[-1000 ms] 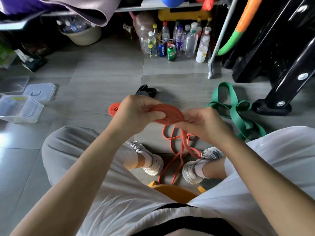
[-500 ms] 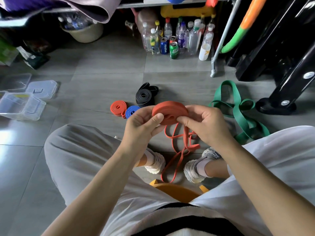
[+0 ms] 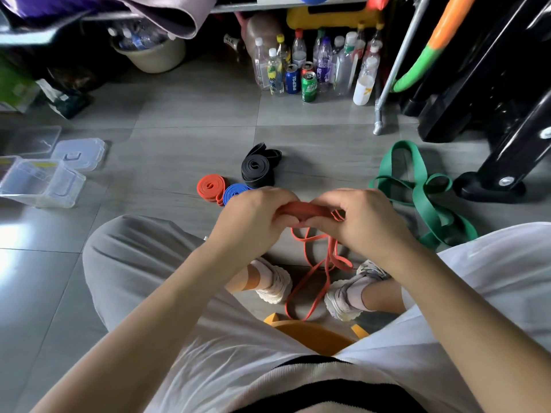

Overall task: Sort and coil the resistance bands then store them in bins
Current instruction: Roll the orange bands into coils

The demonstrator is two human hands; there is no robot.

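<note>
**Surface.** The floor is grey rectangular tile (image 3: 185, 144), smooth and semi-glossy, with a bright patch of glare at your left. You are seated on an orange-yellow seat (image 3: 316, 335), knees apart, with pale shoes (image 3: 274, 284) on the tile.

**Room.** At the back, a cluster of clear plastic bottles and cans (image 3: 307, 70) stands under a shelf (image 3: 268, 7), beside a slanted metal leg (image 3: 390, 79). A beige bucket (image 3: 155, 56) sits to their left. A glossy black machine frame (image 3: 489, 120) occupies the right side.

**Left edge.** The clear plastic bins (image 3: 41, 186) are rigid and rectangular with rounded corners. One lid (image 3: 79, 152) lies flat just behind them.

**Bands on the floor, ahead of your hands.**
- A red coil (image 3: 211, 186) and a blue coil (image 3: 235, 191) touch each other. Both are flat matte strips wound in tight spirals.
- A wider black coil (image 3: 256, 169) sits just behind them, with more black band lying loose behind it.
- A broad green band (image 3: 423, 204) lies uncoiled in open loops to your right, near the frame's foot.

**Hands.** Your left hand (image 3: 253, 217) and right hand (image 3: 366, 225) are both curled tight around the orange band (image 3: 307, 210). They grip its wound portion from opposite sides. That portion shows edge-on as a flat matte disc, held in the air between your knees. The narrow unwound remainder hangs from under your right hand in tangled loops and reaches the tile between your shoes.
</note>
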